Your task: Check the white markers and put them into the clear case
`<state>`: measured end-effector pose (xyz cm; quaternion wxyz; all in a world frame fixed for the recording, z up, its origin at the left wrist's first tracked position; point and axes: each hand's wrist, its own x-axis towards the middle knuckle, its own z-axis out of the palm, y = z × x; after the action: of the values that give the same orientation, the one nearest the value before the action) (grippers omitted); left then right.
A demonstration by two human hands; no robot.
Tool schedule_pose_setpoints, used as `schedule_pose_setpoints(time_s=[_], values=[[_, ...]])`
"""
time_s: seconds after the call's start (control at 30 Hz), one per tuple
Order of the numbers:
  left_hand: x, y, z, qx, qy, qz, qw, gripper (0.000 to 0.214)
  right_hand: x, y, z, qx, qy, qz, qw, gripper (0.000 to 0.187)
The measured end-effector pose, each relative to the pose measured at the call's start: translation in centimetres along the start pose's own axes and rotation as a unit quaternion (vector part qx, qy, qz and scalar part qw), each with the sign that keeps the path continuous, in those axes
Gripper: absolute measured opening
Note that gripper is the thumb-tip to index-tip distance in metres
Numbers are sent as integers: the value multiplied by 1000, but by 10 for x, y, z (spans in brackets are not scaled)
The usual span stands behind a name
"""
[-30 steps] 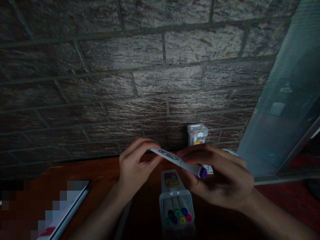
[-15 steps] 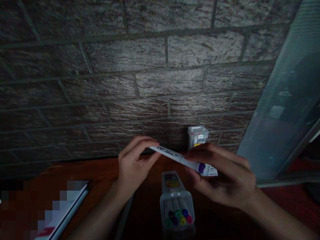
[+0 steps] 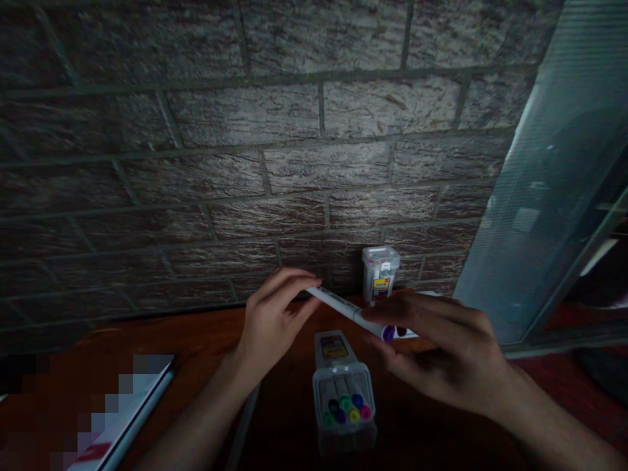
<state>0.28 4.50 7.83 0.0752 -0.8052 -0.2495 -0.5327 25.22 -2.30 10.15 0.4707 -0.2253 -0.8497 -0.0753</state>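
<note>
A white marker (image 3: pixel 338 303) with a purple end slants down to the right between my two hands. My left hand (image 3: pixel 275 324) pinches its far left end between thumb and fingers. Near the purple end, my right hand (image 3: pixel 441 353) grips the capped part with thumb and fingertips. Below the marker, a clear plastic marker case (image 3: pixel 334 350) lies on the table, its end facing me. Several markers with green, black, purple, blue, yellow and pink ends (image 3: pixel 354 415) show inside it.
Against the brick wall (image 3: pixel 294 163) stands a second clear marker case (image 3: pixel 380 275) with a yellow label. Something flat and white lies partly behind my right hand. At lower left is a book-like object (image 3: pixel 132 412), partly pixelated. A translucent panel (image 3: pixel 520 190) rises at right.
The marker has rolled or tilted slightly, so its printed label now shows less and its purple end faces me more. Both hands still hold it. The view has shifted a little.
</note>
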Motion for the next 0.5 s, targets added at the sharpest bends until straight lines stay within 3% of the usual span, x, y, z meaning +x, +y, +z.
schedule_pose_setpoints(time_s=[0.2, 0.47, 0.5], values=[[-1, 8, 3, -32, -55, 18, 998, 20, -18, -7, -18, -18, -28, 33, 999, 22], [0, 9, -2, -39, -147, -12, 988, 27, -48, -31, -47, -95, 80, 158, 980, 16], [0, 7, -3, -35, -156, -26, 987, 25, -55, -31, -53, -97, 64, 166, 979, 19]])
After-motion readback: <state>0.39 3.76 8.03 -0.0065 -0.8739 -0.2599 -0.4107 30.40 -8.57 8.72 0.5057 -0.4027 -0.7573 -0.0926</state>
